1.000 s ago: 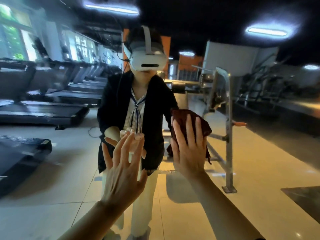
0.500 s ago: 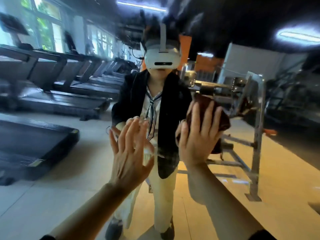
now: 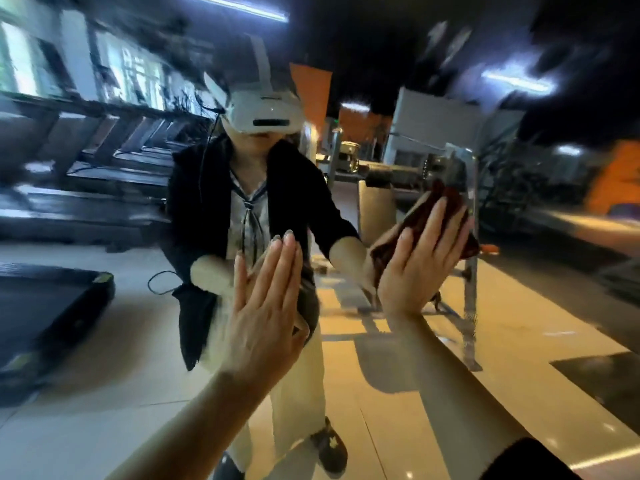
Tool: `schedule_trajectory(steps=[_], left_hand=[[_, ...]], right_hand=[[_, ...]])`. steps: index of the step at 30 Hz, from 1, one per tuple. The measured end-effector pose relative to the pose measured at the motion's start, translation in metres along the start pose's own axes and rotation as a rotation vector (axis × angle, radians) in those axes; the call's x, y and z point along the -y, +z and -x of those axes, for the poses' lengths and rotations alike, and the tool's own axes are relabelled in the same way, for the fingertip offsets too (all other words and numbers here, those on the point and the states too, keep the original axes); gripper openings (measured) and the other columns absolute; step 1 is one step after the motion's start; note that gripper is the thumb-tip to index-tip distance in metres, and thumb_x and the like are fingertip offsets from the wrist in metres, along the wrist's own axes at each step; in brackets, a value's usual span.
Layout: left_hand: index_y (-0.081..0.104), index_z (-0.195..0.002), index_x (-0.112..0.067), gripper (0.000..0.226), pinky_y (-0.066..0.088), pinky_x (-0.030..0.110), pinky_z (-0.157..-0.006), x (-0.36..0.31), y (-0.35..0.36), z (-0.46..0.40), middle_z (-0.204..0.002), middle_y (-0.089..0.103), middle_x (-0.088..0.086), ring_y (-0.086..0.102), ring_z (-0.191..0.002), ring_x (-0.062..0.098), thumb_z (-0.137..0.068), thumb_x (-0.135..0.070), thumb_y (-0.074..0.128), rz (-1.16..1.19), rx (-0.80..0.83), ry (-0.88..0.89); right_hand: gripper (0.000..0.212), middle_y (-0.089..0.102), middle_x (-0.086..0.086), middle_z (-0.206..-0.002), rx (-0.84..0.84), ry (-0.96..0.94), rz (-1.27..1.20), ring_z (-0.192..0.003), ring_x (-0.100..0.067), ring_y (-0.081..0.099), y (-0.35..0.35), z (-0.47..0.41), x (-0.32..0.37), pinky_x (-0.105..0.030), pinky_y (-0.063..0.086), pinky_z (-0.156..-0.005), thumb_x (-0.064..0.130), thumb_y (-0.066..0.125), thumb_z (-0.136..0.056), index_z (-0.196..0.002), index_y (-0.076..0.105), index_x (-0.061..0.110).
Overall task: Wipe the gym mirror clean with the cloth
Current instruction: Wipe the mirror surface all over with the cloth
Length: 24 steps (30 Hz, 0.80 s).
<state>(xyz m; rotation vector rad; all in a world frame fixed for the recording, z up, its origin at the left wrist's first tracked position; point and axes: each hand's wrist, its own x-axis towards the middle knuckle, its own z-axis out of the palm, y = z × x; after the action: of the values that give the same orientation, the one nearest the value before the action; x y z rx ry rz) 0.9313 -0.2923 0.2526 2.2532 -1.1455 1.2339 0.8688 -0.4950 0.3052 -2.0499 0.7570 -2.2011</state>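
The gym mirror (image 3: 519, 341) fills the whole head view, and I stand right in front of it. My right hand (image 3: 415, 268) lies flat with straight fingers and presses a dark red cloth (image 3: 420, 216) against the glass at the right of centre. The cloth shows above and around my fingers. My left hand (image 3: 263, 317) is flat on the glass at centre, fingers straight and close together, holding nothing. My own reflection (image 3: 263, 188), a person in a black jacket and white headset, faces me behind both hands.
The mirror reflects the gym: a row of treadmills (image 3: 86, 188) on the left, a metal weight rack (image 3: 467, 271) on the right, tiled floor (image 3: 398, 410) below and ceiling strip lights (image 3: 239, 8) above. The picture is motion-blurred.
My right hand has slid the cloth to the right and upward across the glass. My left hand's fingers have drawn together on the mirror. The view has swung.
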Motion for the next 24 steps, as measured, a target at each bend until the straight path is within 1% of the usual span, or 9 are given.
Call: schedule_trajectory(steps=[2, 6, 8, 10, 14, 16, 21, 22, 24], left_hand=[[0.008, -0.159, -0.004, 0.101, 0.008, 0.060, -0.122, 0.000, -0.001, 0.000, -0.167, 0.000, 0.013, 0.003, -0.154, 0.028, -0.084, -0.035, 0.068, 0.004, -0.033, 0.005], [0.015, -0.158, -0.003, 0.092, 0.010, 0.059, -0.122, 0.001, -0.002, 0.000, -0.167, 0.004, 0.014, 0.004, -0.154, 0.027, -0.082, -0.034, 0.056, -0.017, -0.017, 0.016], [0.016, -0.158, -0.003, 0.090, 0.010, 0.059, -0.122, 0.001, -0.003, -0.001, -0.167, 0.006, 0.014, 0.005, -0.154, 0.027, -0.083, -0.035, 0.055, -0.018, -0.011, 0.020], [0.013, -0.158, -0.004, 0.089, 0.009, 0.059, -0.122, 0.001, -0.006, -0.001, -0.167, 0.006, 0.014, 0.006, -0.154, 0.028, -0.085, -0.036, 0.052, -0.023, 0.004, 0.018], [0.013, -0.158, -0.004, 0.090, 0.011, 0.060, -0.121, 0.000, -0.007, -0.001, -0.166, 0.008, 0.014, 0.007, -0.154, 0.029, -0.085, -0.037, 0.053, -0.017, 0.031, 0.020], [0.014, -0.158, -0.004, 0.095, 0.013, 0.061, -0.121, 0.001, -0.006, -0.002, -0.167, 0.007, 0.014, 0.008, -0.154, 0.029, -0.083, -0.037, 0.062, -0.017, 0.031, 0.029], [0.024, -0.157, -0.006, 0.099, 0.017, 0.060, -0.120, 0.007, -0.007, -0.007, -0.165, 0.018, 0.012, 0.016, -0.153, 0.026, -0.079, -0.038, 0.075, 0.097, -0.063, 0.053], [0.027, -0.156, -0.006, 0.095, 0.017, 0.060, -0.120, 0.009, -0.011, -0.013, -0.164, 0.021, 0.012, 0.017, -0.153, 0.026, -0.080, -0.036, 0.076, 0.126, -0.104, 0.075], [0.029, -0.154, -0.006, 0.084, 0.011, 0.060, -0.122, 0.012, -0.026, -0.032, -0.164, 0.023, 0.013, 0.012, -0.154, 0.026, -0.085, -0.033, 0.068, 0.140, -0.184, 0.142]], right_hand=[[0.054, 0.029, -0.023, -0.159, -0.016, 0.039, -0.007, -0.150, -0.040, 0.020, 0.006, 0.004, 0.022, -0.051, 0.017, -0.123, 0.035, 0.028, -0.107, -0.153, 0.035, 0.007], [0.052, 0.024, -0.015, -0.161, 0.230, -0.459, 0.021, -0.155, -0.028, 0.004, 0.000, 0.048, 0.036, -0.052, 0.019, -0.122, 0.040, 0.022, -0.109, -0.155, 0.029, 0.017], [0.049, 0.024, -0.013, -0.161, 0.280, -0.621, 0.024, -0.155, -0.025, 0.002, -0.006, 0.041, 0.018, -0.054, 0.024, -0.120, 0.040, 0.023, -0.109, -0.154, 0.029, 0.020], [0.050, 0.026, -0.015, -0.161, 0.226, -0.533, 0.025, -0.154, -0.029, 0.008, -0.007, 0.021, 0.008, -0.058, 0.027, -0.118, 0.038, 0.025, -0.109, -0.155, 0.029, 0.019], [0.052, 0.030, -0.021, -0.160, 0.033, -0.137, -0.020, -0.150, -0.039, 0.019, 0.007, -0.013, 0.036, -0.058, 0.022, -0.120, 0.036, 0.026, -0.108, -0.154, 0.032, 0.011], [0.052, 0.028, -0.020, -0.161, 0.058, -0.229, -0.031, -0.151, -0.038, 0.018, 0.010, -0.005, 0.052, -0.056, 0.021, -0.121, 0.036, 0.027, -0.108, -0.155, 0.031, 0.013], [0.050, 0.020, -0.010, -0.164, 0.267, -0.761, 0.019, -0.155, -0.027, 0.008, -0.006, 0.011, 0.007, -0.048, 0.012, -0.124, 0.038, 0.029, -0.109, -0.157, 0.024, 0.023], [0.050, 0.021, -0.011, -0.164, 0.247, -0.730, 0.030, -0.155, -0.027, 0.007, -0.009, 0.000, -0.007, -0.048, 0.014, -0.124, 0.039, 0.026, -0.109, -0.157, 0.023, 0.023], [0.051, 0.025, -0.017, -0.162, 0.137, -0.420, 0.031, -0.154, -0.030, 0.012, -0.008, -0.031, -0.026, -0.055, 0.021, -0.121, 0.037, 0.026, -0.109, -0.156, 0.025, 0.020]])
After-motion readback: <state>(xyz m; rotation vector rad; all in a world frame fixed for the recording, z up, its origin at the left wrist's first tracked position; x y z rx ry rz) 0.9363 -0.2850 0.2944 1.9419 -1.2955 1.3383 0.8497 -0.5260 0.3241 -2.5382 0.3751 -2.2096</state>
